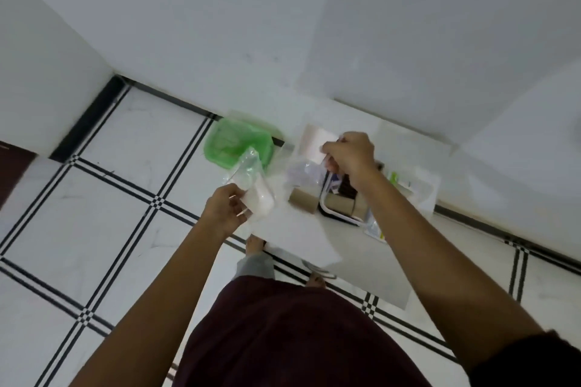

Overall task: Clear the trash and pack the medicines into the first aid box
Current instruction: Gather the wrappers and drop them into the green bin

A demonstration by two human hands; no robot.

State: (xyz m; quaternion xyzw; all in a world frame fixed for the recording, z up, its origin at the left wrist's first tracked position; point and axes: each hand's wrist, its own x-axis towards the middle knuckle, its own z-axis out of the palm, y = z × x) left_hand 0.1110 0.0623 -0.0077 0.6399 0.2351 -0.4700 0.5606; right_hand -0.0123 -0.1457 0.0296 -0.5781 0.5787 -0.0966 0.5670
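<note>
My left hand (227,208) grips a clear plastic wrapper with a white pad inside (253,185), held over the table's left edge near the green-lined trash bin (234,141). My right hand (350,155) pinches a small white paper packet (315,143) above the middle of the white table (301,239). Below that hand lies the first aid box (339,201), a dark box with a white handle, its contents blurred. More clear wrappers (303,171) lie beside it.
The bin stands on the tiled floor against the wall, left of the table. A clear plastic lid or tray (415,190) and a green-marked packet (393,179) lie at the table's right. My bare feet (254,245) stand at the table's front edge.
</note>
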